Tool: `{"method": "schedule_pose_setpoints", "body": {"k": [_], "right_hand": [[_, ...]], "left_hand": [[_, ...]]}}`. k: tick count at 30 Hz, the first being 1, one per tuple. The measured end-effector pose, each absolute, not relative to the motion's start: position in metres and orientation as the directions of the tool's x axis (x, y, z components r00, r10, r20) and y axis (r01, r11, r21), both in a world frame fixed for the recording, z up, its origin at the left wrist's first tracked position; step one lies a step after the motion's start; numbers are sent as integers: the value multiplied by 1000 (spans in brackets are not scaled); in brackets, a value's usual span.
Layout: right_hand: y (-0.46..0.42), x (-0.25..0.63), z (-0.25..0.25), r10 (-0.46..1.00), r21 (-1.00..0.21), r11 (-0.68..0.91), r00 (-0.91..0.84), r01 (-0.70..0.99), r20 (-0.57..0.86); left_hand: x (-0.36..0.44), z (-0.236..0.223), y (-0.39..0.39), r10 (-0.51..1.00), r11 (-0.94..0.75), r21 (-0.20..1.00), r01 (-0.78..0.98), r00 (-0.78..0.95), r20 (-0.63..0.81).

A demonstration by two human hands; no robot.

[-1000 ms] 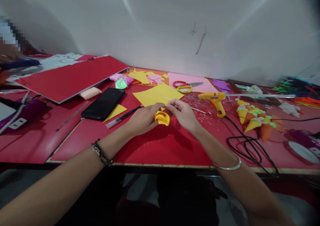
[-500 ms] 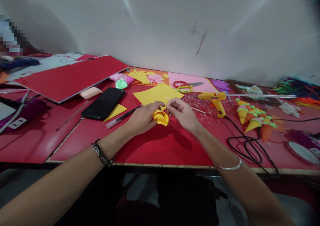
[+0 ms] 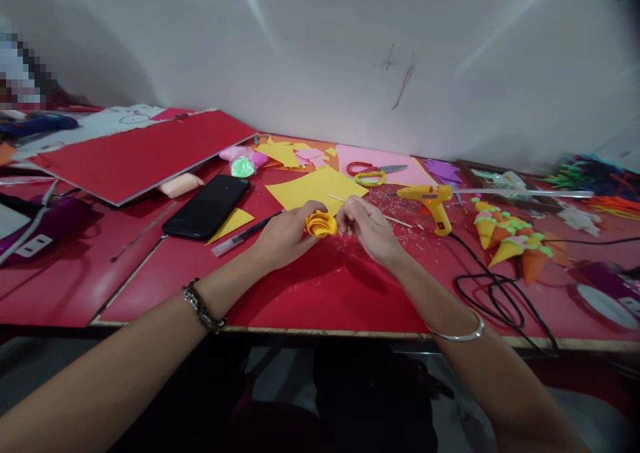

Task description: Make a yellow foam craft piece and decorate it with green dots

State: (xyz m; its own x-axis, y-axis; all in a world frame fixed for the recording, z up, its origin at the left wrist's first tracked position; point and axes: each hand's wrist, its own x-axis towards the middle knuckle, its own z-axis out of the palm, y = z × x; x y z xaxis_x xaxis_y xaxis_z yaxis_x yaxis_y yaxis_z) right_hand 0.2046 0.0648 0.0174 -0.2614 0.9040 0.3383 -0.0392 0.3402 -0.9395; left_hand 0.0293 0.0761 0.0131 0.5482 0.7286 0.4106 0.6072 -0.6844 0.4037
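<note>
While between two hands (image 3: 286, 238), one yellow paper coil (image 3: 321, 225)

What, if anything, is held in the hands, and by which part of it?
The left hand holds the coiled yellow paper by its left side. Whether the right hand also grips it cannot be told.

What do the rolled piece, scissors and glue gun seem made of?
Rolled piece: matte paper or thin card, by its thin curled layers. Scissors: grey blades, apparently metal; smooth, bright handles, probably plastic. Glue gun: likely plastic, by its smooth yellow body.
</note>
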Motion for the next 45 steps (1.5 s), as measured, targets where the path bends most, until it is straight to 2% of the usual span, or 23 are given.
{"method": "schedule_pose_setpoints", "body": {"k": [3, 7, 14, 18, 23, 28, 32, 38, 42, 45], "right_hand": [[63, 204, 20, 916, -940, 338, -247, 49, 317], [64, 202, 21, 920, -938, 345, -218, 47, 327], [65, 204, 17, 902, -901, 431, -4, 49, 431], [63, 204, 20, 886, -877, 464, -66, 124, 459], [64, 202, 20, 868, -853, 495, -59, 167, 493], [62, 201, 22, 877, -859, 480, -127, 177, 464], [59, 200, 25, 883, -865, 467, -158, 183, 443], [61, 201, 20, 905, -896, 422, -121, 136, 408], [60, 201, 19, 891, -858, 450, -177, 245, 417], [56, 199, 20, 882, -825, 468, -232, 317, 411]], "left_hand": [[30, 13, 76, 734, -679, 406, 612, 550, 398], [31, 13, 76, 751, -658, 387, 646, 530, 394], [33, 12, 75, 809, -567, 213, 796, 490, 325], [33, 12, 75, 821, -548, 190, 815, 480, 309], [32, 12, 76, 814, -560, 227, 797, 479, 327], [32, 11, 78, 776, -629, 411, 660, 496, 390], [32, 10, 78, 745, -668, 444, 598, 538, 396], [32, 11, 77, 766, -640, 341, 689, 536, 353], [34, 12, 76, 802, -583, 217, 783, 514, 304], [34, 11, 75, 805, -574, 201, 794, 503, 315]]}}
